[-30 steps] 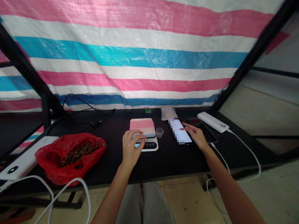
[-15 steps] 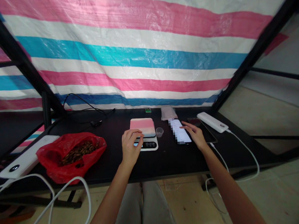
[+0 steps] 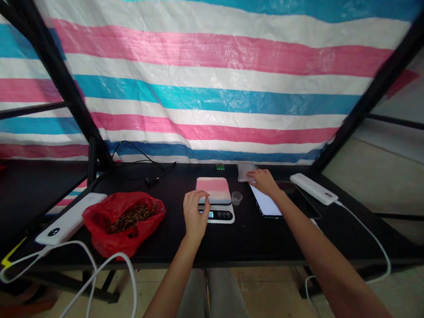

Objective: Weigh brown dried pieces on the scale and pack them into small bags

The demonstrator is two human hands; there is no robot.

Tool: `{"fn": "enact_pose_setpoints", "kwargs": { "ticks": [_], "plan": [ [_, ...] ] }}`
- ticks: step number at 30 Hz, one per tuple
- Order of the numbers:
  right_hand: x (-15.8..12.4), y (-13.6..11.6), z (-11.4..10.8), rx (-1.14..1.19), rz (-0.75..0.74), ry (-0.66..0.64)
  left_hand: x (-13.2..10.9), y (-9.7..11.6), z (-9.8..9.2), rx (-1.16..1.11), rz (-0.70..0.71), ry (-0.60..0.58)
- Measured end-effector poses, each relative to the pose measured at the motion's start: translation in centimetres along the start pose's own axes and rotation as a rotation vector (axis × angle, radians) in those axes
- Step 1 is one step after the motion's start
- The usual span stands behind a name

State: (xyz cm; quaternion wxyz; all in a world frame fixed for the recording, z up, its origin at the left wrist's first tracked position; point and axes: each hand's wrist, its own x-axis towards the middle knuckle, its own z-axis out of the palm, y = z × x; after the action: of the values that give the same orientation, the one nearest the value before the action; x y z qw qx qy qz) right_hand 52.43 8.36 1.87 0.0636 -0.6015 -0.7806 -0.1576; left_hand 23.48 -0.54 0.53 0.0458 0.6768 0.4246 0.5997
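My left hand (image 3: 197,213) is over the left side of a small kitchen scale (image 3: 214,190) with a pink and white top. Its thumb and forefinger are curled together in a pinch; anything between them is too small to make out. Just right of the scale stands a small clear plastic cup (image 3: 237,198). My right hand (image 3: 266,182) reaches over the top of a phone (image 3: 268,203) with a bright screen. Its fingers are stretched toward a clear plastic bag (image 3: 245,171), with the tips at the bag's right edge.
A red plastic bag (image 3: 112,238) of small brown pieces (image 3: 132,218) lies at left. White power banks (image 3: 71,219) with cables sit at both ends. A dark tablet (image 3: 302,196) lies right of the phone. Green batteries (image 3: 220,167) and a black cable (image 3: 151,181) are at the back.
My right hand has moved from the phone's screen up to its top edge and the clear bag. My left hand keeps its pinch by the scale. The whole view has shifted.
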Motion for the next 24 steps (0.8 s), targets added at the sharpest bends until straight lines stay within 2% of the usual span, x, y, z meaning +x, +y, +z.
{"fn": "enact_pose_setpoints", "kwargs": {
  "ticks": [3,6,9,11,14,16,18,21,24],
  "plan": [
    [0.3,-0.5,-0.1,-0.014,0.015,-0.008,0.0,-0.1,0.0,-0.017,-0.011,0.003],
    [0.3,-0.8,-0.7,0.016,0.059,0.062,-0.2,-0.1,0.0,-0.036,-0.017,-0.011],
    [0.1,-2.3,-2.3,0.127,0.160,0.268,-0.2,0.2,-0.1,-0.055,-0.030,-0.019],
    [-0.2,-4.7,-3.9,0.259,0.178,0.444,0.1,0.3,0.1,-0.084,-0.065,-0.012],
    [-0.7,-9.9,-6.2,0.398,0.038,0.561,1.2,-0.1,0.7,-0.180,-0.115,-0.075],
    [-0.7,-13.3,-7.1,0.388,-0.087,0.540,2.2,-0.9,1.4,-0.233,-0.124,-0.134],
    [-0.4,-15.6,-7.1,0.325,-0.203,0.512,3.2,-2.0,2.2,-0.235,-0.140,-0.124],
    [0.5,-16.6,-6.0,0.227,-0.236,0.536,4.2,-3.6,3.1,-0.195,-0.122,-0.069],
    [1.0,-16.0,-4.6,0.167,-0.226,0.564,4.5,-4.3,3.6,-0.144,-0.032,-0.123]
  ]
}}
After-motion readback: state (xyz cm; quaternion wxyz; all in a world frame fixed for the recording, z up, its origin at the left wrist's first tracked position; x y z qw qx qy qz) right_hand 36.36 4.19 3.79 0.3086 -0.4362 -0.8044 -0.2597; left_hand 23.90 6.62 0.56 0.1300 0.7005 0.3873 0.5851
